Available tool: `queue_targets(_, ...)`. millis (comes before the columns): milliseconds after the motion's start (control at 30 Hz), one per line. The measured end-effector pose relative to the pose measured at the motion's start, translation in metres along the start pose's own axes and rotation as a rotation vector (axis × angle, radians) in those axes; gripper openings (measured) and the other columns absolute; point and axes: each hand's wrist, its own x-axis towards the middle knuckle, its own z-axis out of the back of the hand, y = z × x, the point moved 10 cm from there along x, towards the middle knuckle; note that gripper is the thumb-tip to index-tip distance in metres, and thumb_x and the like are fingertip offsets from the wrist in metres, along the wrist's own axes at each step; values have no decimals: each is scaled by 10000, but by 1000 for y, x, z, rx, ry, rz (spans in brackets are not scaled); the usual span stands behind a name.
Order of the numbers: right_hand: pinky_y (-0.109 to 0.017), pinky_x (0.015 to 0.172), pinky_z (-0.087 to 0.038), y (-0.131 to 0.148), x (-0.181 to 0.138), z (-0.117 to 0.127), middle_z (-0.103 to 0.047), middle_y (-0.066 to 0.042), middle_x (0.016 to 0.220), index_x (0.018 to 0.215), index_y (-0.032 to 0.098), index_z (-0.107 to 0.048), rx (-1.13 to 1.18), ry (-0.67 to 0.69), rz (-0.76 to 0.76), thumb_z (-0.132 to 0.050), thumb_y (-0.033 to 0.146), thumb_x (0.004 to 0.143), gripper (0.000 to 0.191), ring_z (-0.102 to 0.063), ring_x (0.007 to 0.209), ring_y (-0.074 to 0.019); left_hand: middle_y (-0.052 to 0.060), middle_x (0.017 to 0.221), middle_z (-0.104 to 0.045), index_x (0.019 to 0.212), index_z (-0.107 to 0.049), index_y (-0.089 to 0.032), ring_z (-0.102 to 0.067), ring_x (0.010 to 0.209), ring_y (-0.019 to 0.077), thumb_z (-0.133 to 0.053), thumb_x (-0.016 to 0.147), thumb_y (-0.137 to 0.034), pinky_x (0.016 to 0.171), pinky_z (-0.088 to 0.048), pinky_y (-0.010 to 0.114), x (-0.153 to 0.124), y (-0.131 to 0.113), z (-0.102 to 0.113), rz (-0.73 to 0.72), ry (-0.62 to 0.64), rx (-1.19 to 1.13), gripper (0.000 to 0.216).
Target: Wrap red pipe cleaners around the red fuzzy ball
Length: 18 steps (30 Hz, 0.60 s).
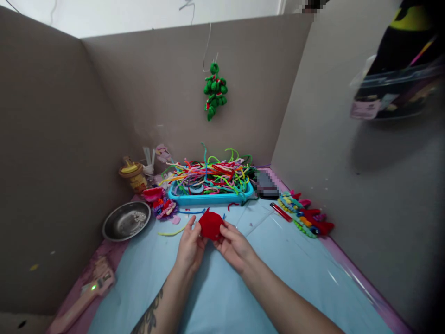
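Note:
Between my two hands is a small red fuzzy craft piece (211, 226), roughly round with a little point at its top. My left hand (192, 246) pinches its left edge. On the other side, my right hand (236, 243) grips the right edge with thumb and fingers. The piece is held up over the blue table cover (222, 297). Beyond it lies a blue pipe cleaner (192, 212), and a yellow one (172, 233) rests left of my left hand. The fingertips behind the red piece are partly hidden.
A blue tray (212, 199) heaped with coloured pipe cleaners stands behind. At left are a metal bowl (127, 221) with small white bits, a pink glue gun (86, 297) and a lidded cup (134, 176). At right lie a red cutter (281, 212) and fuzzy crafts (306, 215).

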Motion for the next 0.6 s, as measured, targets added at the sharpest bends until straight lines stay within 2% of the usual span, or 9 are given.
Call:
queue_targets(167,-229,593,-493,3,3,5,-717,-56,829,887,172,-590,32,-43,-15,-667,110,714,199,-651,685,-132,82,972,-686,1182,-416,-183,-667,793,143,-647,748,-155,719,-514,258,-2,5,-2,53,10,-24,492)
queue_targets(300,-239,573,-485,0,2,10,-703,-31,775,849,191,-572,-21,-72,-54,-659,145,721,162,-637,638,-134,86,962,-689,1230,-396,-191,-668,780,156,-649,756,-226,682,-512,263,-1,2,0,42,28,10,538)
queue_targets(367,-250,578,-480,2,1,12,-697,-20,782,874,209,-568,-92,-84,-51,-680,193,711,199,-637,655,-144,71,940,-696,1304,-332,-210,-667,781,157,-694,714,-226,700,-502,262,-1,-5,-3,-21,58,81,692)
queue_targets(467,-261,602,-472,12,-2,9,-691,-21,882,978,238,-569,-183,-72,14,-690,304,717,295,-630,747,-159,60,920,-704,1407,-153,-228,-659,837,168,-714,697,-243,795,-475,293,-7,-16,-14,-151,135,259,904)
queue_targets(600,-281,695,-471,25,-7,-7,-639,-40,1097,1076,253,-565,-270,23,104,-701,366,717,400,-592,941,-181,61,994,-682,1437,33,-239,-625,918,171,-636,765,-247,889,-417,336,-20,-20,-34,-297,290,542,948)
